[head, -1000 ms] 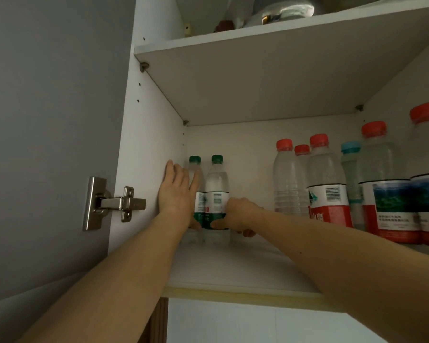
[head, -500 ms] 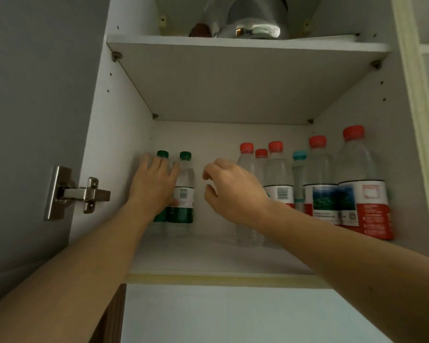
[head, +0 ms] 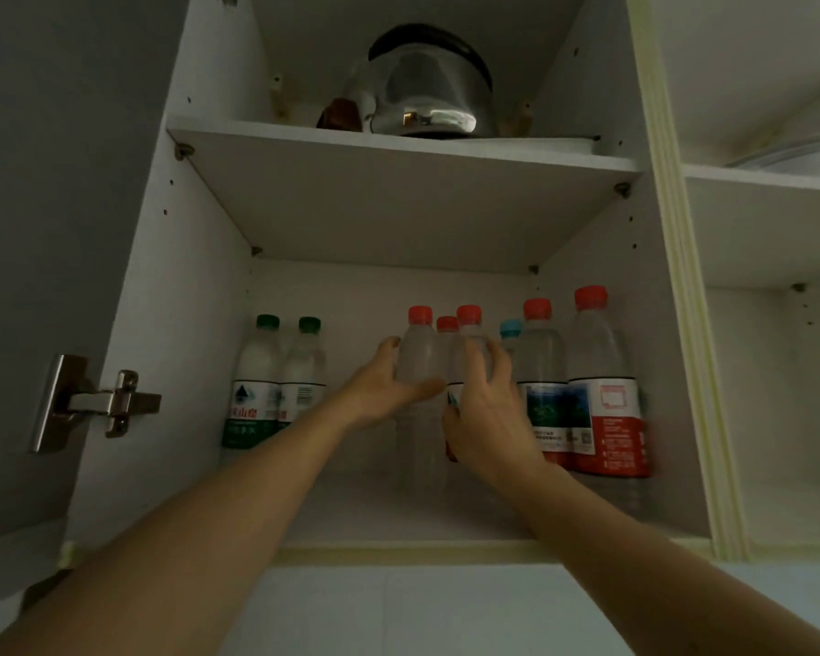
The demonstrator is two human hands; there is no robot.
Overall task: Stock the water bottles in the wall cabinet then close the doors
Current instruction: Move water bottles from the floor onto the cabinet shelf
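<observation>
The left hand is curling spread fingers around an unlabelled red-capped bottle; just beside it, the right hand is wrapping the labelled red-capped bottle.

It's dim where I'm reaching, and the whole cabinet reads grey and flat, with a greenish cast. The underside of the upper shelf is in soft shadow, and the compartment's back corners are darker. The only real glare is a small bright glint on the steel kettle. My right hand and the red-capped bottle on the far right are smeared with motion blur; labels are unreadable. The wide lens bows the cabinet's right frame and stretches my forearms at the bottom edge.
</observation>
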